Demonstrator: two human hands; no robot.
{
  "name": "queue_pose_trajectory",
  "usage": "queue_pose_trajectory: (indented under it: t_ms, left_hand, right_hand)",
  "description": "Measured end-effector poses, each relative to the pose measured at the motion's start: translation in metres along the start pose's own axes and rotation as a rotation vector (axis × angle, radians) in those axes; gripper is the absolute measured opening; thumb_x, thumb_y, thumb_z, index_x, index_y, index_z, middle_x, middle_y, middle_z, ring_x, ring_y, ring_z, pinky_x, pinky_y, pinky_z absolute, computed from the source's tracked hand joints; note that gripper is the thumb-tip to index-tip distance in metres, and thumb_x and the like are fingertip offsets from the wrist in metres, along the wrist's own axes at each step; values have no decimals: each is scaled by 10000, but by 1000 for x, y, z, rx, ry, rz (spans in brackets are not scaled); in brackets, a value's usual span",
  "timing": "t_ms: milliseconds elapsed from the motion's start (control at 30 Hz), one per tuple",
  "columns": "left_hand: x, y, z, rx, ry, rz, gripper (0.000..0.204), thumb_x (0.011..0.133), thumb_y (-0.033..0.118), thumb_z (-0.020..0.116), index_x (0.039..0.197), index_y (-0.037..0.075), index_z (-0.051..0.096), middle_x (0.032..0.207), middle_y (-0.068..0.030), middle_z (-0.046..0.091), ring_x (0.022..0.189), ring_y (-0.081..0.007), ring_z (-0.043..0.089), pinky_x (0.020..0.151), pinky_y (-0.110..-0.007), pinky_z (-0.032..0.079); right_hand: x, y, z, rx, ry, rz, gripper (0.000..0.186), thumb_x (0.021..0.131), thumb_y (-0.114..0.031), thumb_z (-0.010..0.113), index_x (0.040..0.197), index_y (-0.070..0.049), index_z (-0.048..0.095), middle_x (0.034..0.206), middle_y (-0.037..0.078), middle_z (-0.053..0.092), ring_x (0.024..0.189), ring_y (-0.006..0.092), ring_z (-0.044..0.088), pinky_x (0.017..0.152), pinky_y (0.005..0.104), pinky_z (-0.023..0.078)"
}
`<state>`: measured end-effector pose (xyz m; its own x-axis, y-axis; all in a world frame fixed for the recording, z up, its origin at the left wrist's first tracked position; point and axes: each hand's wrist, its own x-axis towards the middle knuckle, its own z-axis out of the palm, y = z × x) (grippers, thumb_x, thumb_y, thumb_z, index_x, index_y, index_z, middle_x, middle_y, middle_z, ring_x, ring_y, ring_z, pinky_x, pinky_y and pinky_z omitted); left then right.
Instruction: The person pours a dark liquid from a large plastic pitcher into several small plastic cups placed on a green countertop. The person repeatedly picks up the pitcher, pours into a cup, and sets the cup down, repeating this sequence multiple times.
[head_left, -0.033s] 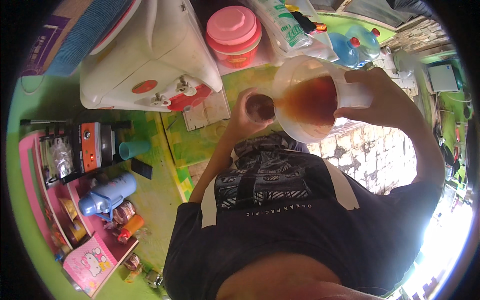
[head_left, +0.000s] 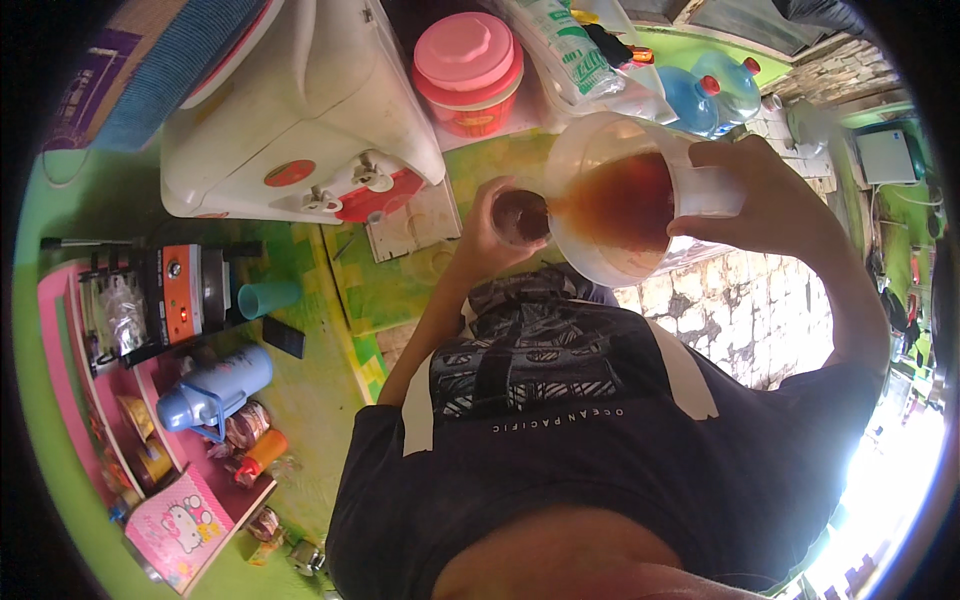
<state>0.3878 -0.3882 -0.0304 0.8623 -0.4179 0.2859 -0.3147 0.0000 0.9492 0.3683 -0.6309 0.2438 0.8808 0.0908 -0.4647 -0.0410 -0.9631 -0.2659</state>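
My left hand [head_left: 484, 242] is wrapped round a small clear cup [head_left: 520, 214] with dark brown liquid in it. My right hand [head_left: 770, 195] grips the handle of a large translucent plastic pitcher [head_left: 610, 205], which is tilted toward the cup with its lip at the cup's rim. Reddish-brown tea-coloured liquid lies inside the pitcher. Both are held above the green, yellow-patterned table [head_left: 465, 165]. A white drink cooler [head_left: 285, 115] with taps stands just beyond the cup, over a flat board [head_left: 410, 230].
Behind are a pink lidded container [head_left: 465, 65], plastic-wrapped cups [head_left: 565, 55] and blue water bottles [head_left: 685, 110]. At left are an orange-fronted stove [head_left: 180, 290], teal cup [head_left: 268, 298], black phone [head_left: 284, 338], blue thermos [head_left: 215, 390] and pink shelving [head_left: 60, 320] holding small items.
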Motion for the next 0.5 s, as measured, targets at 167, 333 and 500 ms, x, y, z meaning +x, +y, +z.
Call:
queue_pose_trajectory:
  t_ms: [167,333,500]
  left_hand:
    - [4,-6,-5,79,16,15,866,570,95,837,1276,12,343,1157,-132,480,1093,-235,504,954,-371,401]
    - [3,-5,-4,72,29,27,865,571,89,837,1275,16,341,1156,-131,486,1081,-233,512,950,-367,404]
    - [2,1,-6,65,36,34,851,575,73,833,1268,20,342,1136,-130,510,1061,-230,528,941,-361,411]
  right_hand:
    - [6,-5,-2,-15,-24,-7,684,599,-411,830,1162,-128,564,1061,127,550,1011,281,556,885,376,456]
    - [6,-7,-2,-87,-18,5,689,601,-404,830,1162,-109,562,1061,136,546,1002,284,553,880,375,456]
    - [7,-9,-1,-37,-21,-4,696,601,-397,830,1164,-91,560,1062,155,539,1009,299,547,884,380,450]
